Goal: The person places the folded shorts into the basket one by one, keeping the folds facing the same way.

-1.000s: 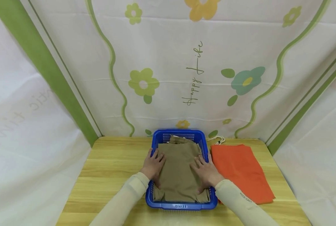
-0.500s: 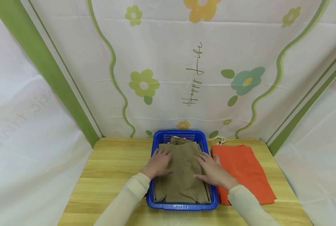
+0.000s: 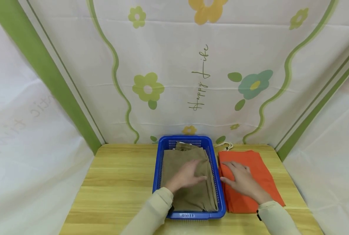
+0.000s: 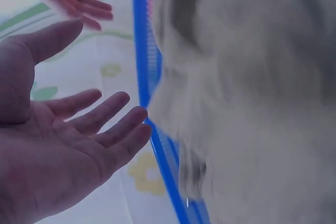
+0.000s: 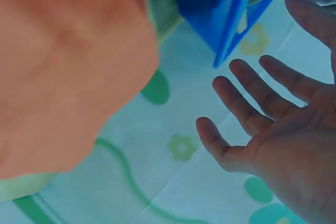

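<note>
A folded khaki-brown garment (image 3: 192, 197) lies in a blue plastic basket (image 3: 202, 215), seen in the head view. Over the garment is my left hand (image 3: 187, 176), fingers spread and holding nothing; the left wrist view shows its palm (image 4: 58, 156) apart from the cloth. My right hand (image 3: 243, 182) is above a folded orange cloth (image 3: 265, 186), just right of the basket. Its fingers are loosely extended, and the right wrist view shows nothing in the palm (image 5: 294, 135). The hands hide parts of both cloths.
A white cord (image 3: 228, 145) lies behind the orange cloth. Under everything is a wood-grain table (image 3: 118, 182), its back edge meeting a white flower-printed curtain (image 3: 168, 62). Curtains also hang on both sides.
Both hands have shifted right: the left from the basket's left side to over the garment's middle, the right from the garment to above the orange cloth. The basket stays nearly in place.
</note>
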The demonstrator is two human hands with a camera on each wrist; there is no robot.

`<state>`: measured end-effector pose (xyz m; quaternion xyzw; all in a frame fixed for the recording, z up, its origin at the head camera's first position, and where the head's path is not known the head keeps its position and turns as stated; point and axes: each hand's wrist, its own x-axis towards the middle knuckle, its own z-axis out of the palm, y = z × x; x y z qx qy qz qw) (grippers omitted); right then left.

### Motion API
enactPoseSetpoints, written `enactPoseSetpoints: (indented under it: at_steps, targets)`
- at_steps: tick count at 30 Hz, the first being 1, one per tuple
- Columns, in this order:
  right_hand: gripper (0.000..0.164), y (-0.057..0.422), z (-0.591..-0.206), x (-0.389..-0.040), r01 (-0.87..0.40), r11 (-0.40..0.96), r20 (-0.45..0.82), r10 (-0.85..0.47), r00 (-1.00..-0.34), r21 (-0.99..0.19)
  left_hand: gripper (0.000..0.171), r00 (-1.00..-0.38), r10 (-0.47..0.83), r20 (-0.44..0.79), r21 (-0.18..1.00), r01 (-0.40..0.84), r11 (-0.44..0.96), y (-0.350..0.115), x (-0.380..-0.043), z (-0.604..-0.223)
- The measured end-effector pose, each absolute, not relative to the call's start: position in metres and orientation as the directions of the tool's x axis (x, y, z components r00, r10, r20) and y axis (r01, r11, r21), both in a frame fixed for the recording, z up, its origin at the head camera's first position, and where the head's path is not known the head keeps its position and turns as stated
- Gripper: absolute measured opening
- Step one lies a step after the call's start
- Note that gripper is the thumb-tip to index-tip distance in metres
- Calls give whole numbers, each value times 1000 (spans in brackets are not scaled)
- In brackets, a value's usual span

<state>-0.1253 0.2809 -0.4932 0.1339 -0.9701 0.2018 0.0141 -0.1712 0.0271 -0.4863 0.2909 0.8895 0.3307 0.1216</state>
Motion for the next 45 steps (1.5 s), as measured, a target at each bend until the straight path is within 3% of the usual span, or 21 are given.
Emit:
enactPoseSetpoints:
  at_steps: [6, 13, 20, 26, 31, 38, 45]
  targets:
    - [70, 316, -503, -121, -167, 909, 42, -163, -986, -381, 69, -831, 551, -80, 864, 218, 454, 61, -156, -486]
    - [74, 356, -524, -119, -53, 927, -17, -64, -998, -372, 68, -862, 485, -148, 954, 4, 299, 97, -140, -493]
    - [84, 396, -545, -120, 86, 923, -115, 46, -992, -375, 73, -871, 436, -228, 961, -130, 243, 127, -130, -497]
    - [113, 426, -561, -122, 267, 894, -281, 169, -945, -360, 79, -884, 370, -287, 940, -184, 289, 150, -126, -495]
    - [124, 437, -574, -119, 364, 849, -369, 220, -903, -384, 80, -881, 335, -335, 923, -235, 305, 164, -126, -495]
    - [133, 439, -592, -114, 416, 803, -438, 219, -872, -427, 84, -888, 303, -345, 926, -270, 262, 179, -125, -501]
    - [135, 438, -604, -109, 404, 823, -400, 240, -885, -399, 91, -885, 251, -391, 916, -349, 199, 194, -123, -513]
